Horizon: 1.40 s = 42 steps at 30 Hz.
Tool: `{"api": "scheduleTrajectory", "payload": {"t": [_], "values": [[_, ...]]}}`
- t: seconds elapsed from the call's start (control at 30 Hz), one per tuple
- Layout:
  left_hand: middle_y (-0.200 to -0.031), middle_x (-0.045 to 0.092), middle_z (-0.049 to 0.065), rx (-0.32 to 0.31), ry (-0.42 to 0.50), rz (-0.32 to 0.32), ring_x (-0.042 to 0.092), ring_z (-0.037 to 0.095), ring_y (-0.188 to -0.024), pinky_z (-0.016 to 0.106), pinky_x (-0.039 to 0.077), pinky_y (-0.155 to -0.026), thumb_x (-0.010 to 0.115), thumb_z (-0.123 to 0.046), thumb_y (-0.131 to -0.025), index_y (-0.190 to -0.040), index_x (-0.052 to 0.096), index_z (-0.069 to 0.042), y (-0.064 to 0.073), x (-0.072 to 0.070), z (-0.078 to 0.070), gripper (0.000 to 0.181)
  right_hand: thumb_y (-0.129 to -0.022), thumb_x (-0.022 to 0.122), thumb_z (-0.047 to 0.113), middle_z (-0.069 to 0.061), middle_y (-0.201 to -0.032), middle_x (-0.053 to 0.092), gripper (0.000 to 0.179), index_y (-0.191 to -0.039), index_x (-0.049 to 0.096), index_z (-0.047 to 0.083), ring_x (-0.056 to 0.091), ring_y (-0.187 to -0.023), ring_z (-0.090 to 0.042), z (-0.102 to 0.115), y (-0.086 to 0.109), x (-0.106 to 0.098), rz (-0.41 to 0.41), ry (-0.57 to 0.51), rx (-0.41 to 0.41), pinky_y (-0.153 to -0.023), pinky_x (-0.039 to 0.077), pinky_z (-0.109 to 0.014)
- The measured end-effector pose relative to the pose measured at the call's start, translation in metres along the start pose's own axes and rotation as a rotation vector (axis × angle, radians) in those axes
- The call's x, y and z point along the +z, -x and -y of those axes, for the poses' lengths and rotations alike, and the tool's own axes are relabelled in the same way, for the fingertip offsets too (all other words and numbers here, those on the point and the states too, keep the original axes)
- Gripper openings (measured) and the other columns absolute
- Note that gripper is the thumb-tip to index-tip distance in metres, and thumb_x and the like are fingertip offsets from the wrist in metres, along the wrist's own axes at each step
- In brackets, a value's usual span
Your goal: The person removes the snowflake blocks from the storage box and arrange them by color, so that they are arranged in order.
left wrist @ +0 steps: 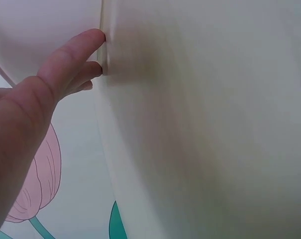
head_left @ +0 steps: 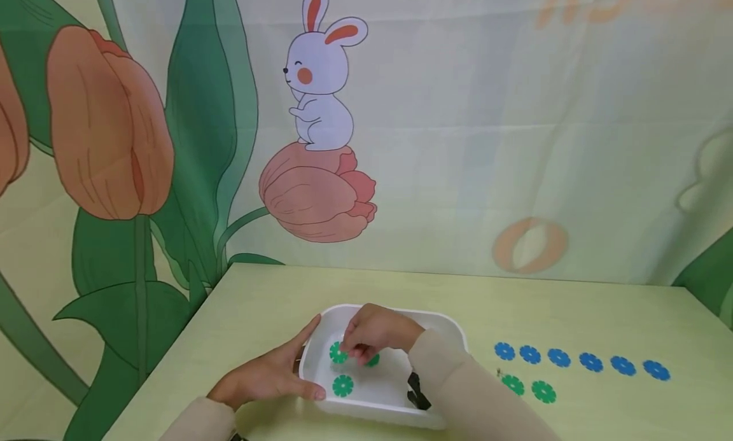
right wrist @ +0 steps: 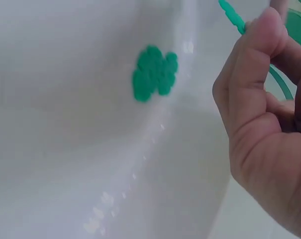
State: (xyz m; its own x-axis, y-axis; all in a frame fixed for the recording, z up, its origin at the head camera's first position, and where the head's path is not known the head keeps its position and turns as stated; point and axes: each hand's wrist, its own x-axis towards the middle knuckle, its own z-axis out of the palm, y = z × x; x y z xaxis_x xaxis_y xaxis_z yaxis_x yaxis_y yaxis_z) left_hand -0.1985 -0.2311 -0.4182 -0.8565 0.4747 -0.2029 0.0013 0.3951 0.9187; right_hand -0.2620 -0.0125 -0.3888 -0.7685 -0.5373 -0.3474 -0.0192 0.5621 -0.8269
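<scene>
"Well, your right hand [head_left: 378, 331] pinches a green slotted disc [right wrist: 232, 16] over the white tray [head_left: 378, 393]."

"Yes, and your left hand [head_left: 273, 372] spreads along its left side; another green disc [head_left: 339, 386] lies inside, and six blue discs [head_left: 554, 356] line the table's [head_left: 572, 314] right."

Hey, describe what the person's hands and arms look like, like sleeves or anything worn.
The left hand and right hand are bare. Both arms wear plain, pale cream sleeves reaching about to the wrists. A black piece shows beside the right sleeve, with a smaller black bit by the left; their details are unclear.
</scene>
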Motion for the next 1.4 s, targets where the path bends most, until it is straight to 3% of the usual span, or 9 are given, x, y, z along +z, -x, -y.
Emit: {"api": "scheduleTrajectory", "payload": {"t": [0.37,0.87,1.4], "values": [[-0.154,0.030,0.023,-0.062,-0.040,-0.041,0.049,0.031,-0.123,0.053,0.041,-0.105,0.083,-0.023,-0.084,-0.161,-0.004,-0.014,0.002,0.001,-0.002,0.117,-0.092,0.072,0.014,-0.005,-0.067,0.057,0.017,-0.091,0.070,-0.003,0.054,-0.059,-0.014,-0.001,0.022,-0.031,-0.037,-0.007,-0.014,-0.064,0.056,-0.024],[-0.151,0.033,0.024,-0.018,-0.029,-0.025,0.050,0.032,-0.121,0.053,0.040,-0.105,0.085,-0.022,-0.082,-0.161,-0.006,-0.012,0.003,0.002,-0.002,0.121,-0.091,0.071,0.011,-0.004,-0.068,0.058,0.013,-0.084,0.068,0.001,0.054,-0.057,-0.013,-0.004,0.057,-0.054,-0.061,-0.040,-0.050,-0.063,0.056,-0.024],[-0.155,0.029,0.023,-0.054,-0.042,-0.045,0.047,0.034,-0.125,0.057,0.037,-0.107,0.085,-0.023,-0.082,-0.161,-0.005,-0.014,0.001,0.003,-0.004,0.119,-0.092,0.070,0.012,-0.005,-0.070,0.058,0.016,-0.082,0.065,0.001,0.053,-0.057,-0.013,-0.014,0.091,-0.074,-0.068,-0.063,-0.069,-0.061,0.054,-0.024]]}}
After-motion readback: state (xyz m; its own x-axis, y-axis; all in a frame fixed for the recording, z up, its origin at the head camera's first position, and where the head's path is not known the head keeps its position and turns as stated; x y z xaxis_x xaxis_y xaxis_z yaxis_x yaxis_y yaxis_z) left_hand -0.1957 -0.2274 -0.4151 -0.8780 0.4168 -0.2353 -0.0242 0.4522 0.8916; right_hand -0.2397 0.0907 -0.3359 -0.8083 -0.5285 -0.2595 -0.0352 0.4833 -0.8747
